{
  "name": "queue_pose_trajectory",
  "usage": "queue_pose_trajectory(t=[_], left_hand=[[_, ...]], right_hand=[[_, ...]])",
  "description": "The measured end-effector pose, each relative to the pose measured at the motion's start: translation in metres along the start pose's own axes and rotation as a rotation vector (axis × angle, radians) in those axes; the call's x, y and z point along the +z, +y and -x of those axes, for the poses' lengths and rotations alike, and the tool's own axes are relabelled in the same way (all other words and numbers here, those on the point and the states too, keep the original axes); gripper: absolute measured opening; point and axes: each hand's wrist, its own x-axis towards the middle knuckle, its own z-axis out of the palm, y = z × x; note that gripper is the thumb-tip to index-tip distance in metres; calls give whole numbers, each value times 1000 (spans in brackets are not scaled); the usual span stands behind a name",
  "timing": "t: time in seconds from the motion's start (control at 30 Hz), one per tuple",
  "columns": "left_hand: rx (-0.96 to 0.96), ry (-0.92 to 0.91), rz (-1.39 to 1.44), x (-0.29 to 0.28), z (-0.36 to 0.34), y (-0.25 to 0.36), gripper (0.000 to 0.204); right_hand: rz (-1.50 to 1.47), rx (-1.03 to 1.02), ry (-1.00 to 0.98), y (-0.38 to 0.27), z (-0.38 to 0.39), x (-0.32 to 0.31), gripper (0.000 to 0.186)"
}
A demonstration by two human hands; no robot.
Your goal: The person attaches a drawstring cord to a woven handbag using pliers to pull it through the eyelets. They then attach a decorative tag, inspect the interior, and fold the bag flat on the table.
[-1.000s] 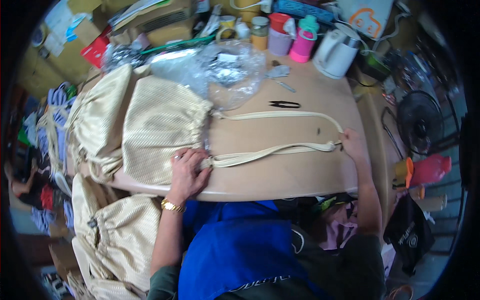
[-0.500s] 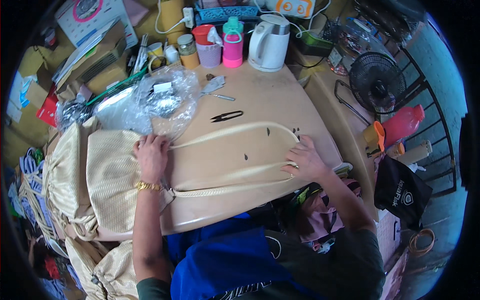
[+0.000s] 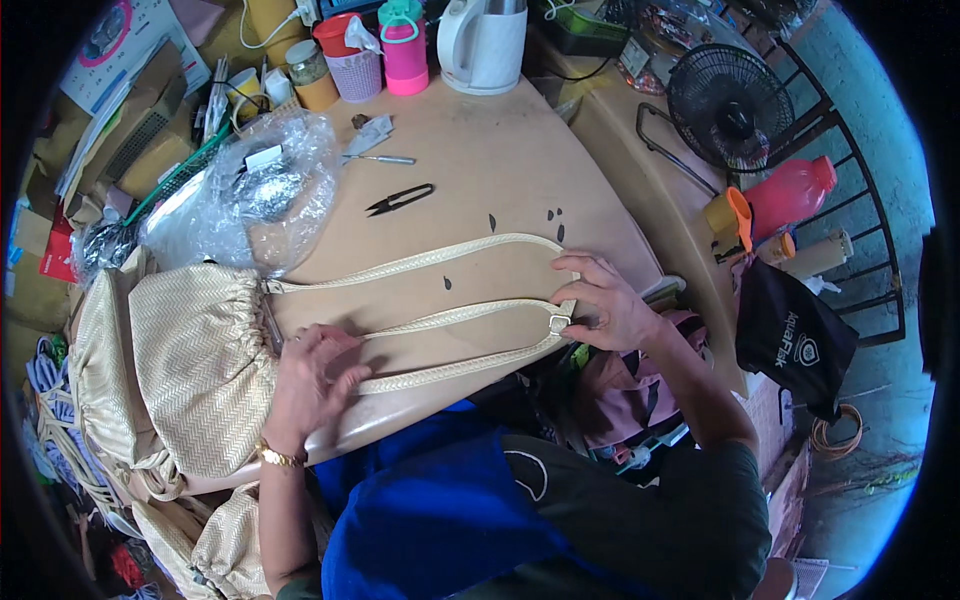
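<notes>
A cream woven drawstring bag (image 3: 200,350) lies on its side at the table's left, its gathered mouth toward the middle. Long cream straps (image 3: 440,262) run from it to the right in loops. My right hand (image 3: 610,305) pinches the far end of the straps, beside a small metal buckle (image 3: 560,323). Over the straps near the bag's mouth is my left hand (image 3: 315,375), thumb and fingers apart; the strap ends under it are hidden. Black thread snips (image 3: 400,200) lie beyond the straps.
Clear plastic wrapping (image 3: 265,190) lies behind the bag. A white kettle (image 3: 482,45), a pink bottle (image 3: 404,55) and a lilac cup (image 3: 355,75) stand at the back. More cream bags (image 3: 215,550) lie below the table's left edge. A black fan (image 3: 730,110) stands at right.
My left hand has left the bag's mouth and moved nearer me, onto the lower straps. The right hand now shows the buckle at the strap end. The whole view has shifted.
</notes>
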Motion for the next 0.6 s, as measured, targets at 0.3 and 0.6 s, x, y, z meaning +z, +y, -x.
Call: queue_pose_trajectory(t=[0.3, 0.6], left_hand=[[96, 95, -35, 20, 18, -24, 40], [-171, -30, 533, -14, 29, -55, 23]], right_hand=[[213, -87, -117, 11, 5, 17, 33], [-465, 236, -76, -1, -30, -27, 29]])
